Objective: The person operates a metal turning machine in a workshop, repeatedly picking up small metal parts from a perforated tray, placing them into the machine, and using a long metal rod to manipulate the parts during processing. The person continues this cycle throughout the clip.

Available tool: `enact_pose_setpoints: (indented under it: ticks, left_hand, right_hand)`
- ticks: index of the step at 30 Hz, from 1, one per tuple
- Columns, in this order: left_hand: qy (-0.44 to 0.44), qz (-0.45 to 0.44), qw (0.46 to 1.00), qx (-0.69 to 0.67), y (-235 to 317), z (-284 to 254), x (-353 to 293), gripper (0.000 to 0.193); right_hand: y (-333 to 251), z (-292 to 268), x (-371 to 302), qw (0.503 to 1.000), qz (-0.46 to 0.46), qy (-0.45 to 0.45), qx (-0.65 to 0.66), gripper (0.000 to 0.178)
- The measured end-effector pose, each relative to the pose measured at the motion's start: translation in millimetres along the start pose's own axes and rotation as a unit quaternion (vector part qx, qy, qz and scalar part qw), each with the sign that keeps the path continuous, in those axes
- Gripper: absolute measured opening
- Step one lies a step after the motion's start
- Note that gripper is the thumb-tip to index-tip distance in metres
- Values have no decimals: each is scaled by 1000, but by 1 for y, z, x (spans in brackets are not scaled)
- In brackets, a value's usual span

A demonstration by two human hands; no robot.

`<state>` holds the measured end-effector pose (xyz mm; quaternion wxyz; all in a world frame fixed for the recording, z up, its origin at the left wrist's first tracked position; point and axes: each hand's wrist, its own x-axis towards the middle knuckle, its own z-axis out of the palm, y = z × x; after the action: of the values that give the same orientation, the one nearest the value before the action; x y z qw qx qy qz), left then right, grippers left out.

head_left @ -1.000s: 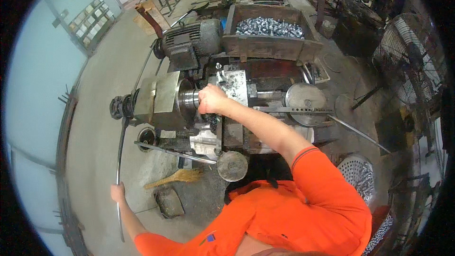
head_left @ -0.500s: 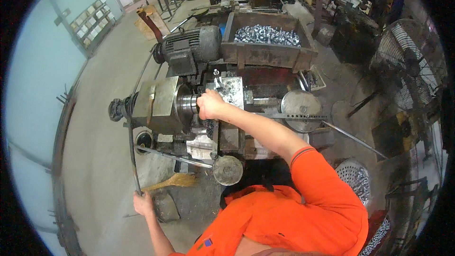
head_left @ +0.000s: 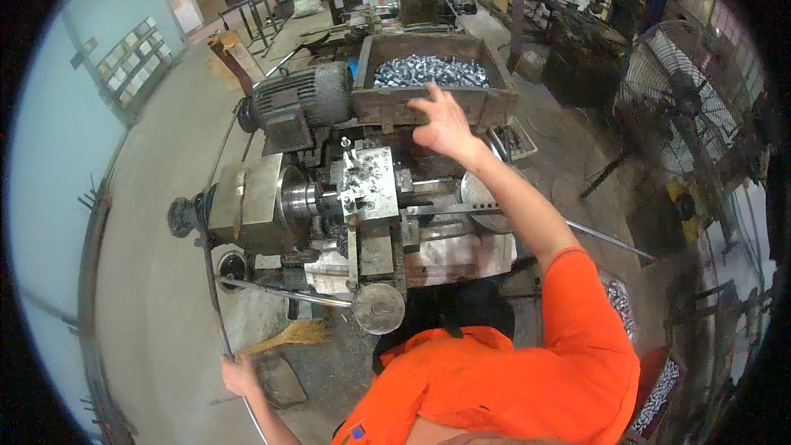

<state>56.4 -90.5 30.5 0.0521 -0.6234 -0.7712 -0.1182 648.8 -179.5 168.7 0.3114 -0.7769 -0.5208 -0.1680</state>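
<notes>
My left hand (head_left: 240, 375) is wrapped round a long thin metal lever (head_left: 216, 305), which rises past the left end of a small lathe (head_left: 251, 204). Stretched forward, my right hand (head_left: 445, 125) hovers by the front wall of a worn box (head_left: 387, 105), fingers apart and nothing visible in them. Small shiny metal pieces (head_left: 432, 72) fill the box, just beyond my fingertips. Nearer to me, the lathe's round spindle nose (head_left: 309, 199) faces a metal slide plate (head_left: 375, 181) with clamped tooling. Whether a workpiece sits in the spindle is too small to tell.
A ribbed motor (head_left: 309, 95) sits behind the lathe. Round metal discs, one a weight-like disc (head_left: 379, 309), and long bars project around it. A broom (head_left: 292, 334) lies on the floor at left. A large fan (head_left: 684, 103) stands at right, above a holed basket of pieces (head_left: 618, 305).
My right hand has left the spindle and moved forward and right to the box, its fingers spreading. My left hand still grips the lever. The whole view has shifted slightly.
</notes>
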Motion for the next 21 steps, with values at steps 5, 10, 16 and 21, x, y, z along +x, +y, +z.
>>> enact_pose_setpoints:
  ticks: [5, 10, 16, 21]
  left_hand:
    - [-101, 118, 987, 43, 18, -38, 3, 49]
    - [-58, 334, 924, -180, 84, -46, 10, 31]
    - [-181, 464, 801, -332, 186, 37, -13, 28]
    - [-357, 422, 804, -219, 216, 78, -6, 27]
  right_hand:
    - [18, -14, -77, 991, 51, -84, 89, 47]
    - [76, -57, -172, 985, 123, -73, 91, 39]
    - [133, -150, -314, 932, 349, -92, 10, 38]
    - [143, -209, -455, 816, 535, -167, -138, 35]
